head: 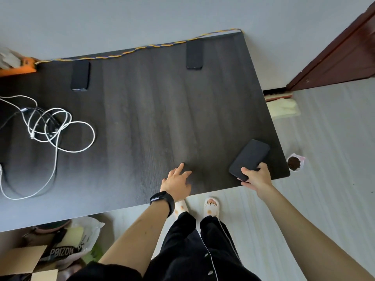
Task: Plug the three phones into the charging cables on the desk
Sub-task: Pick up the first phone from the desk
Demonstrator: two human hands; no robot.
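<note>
1. Dark wood-grain worktop (154, 110) against a pale grey wall; light floor to the right and a brown door frame (341, 55) at the upper right.
2. I see 3 dark phones. Phone 1 (80, 76) lies flat near the far left edge of the worktop. Phone 2 (194, 54) lies flat at the far edge, right of centre. The 2 are well apart.
3. Phone 3 (250, 157) is at the near right corner, its near end in my right hand (256, 176). The thumb lies over the top face and the fingers curl under the bottom edge: closed around the phone. I cannot tell whether its far end rests on the worktop or is raised.
4. My left hand (177, 184) is open and holds nothing, fingers spread and fingertips on or just above the worktop near the front edge. A black smartwatch (162, 200) is on that wrist.
5. Charging cables (58, 128): a loose tangle of white and black leads on the left side of the worktop, well apart from all 3 phones. No phone has a cable in it.
6. A yellow-and-blue braided cord (142, 47) runs along the far edge.
7. Below the near left edge: a cardboard box (18, 262) and a plastic bag (81, 238) on the floor.
</note>
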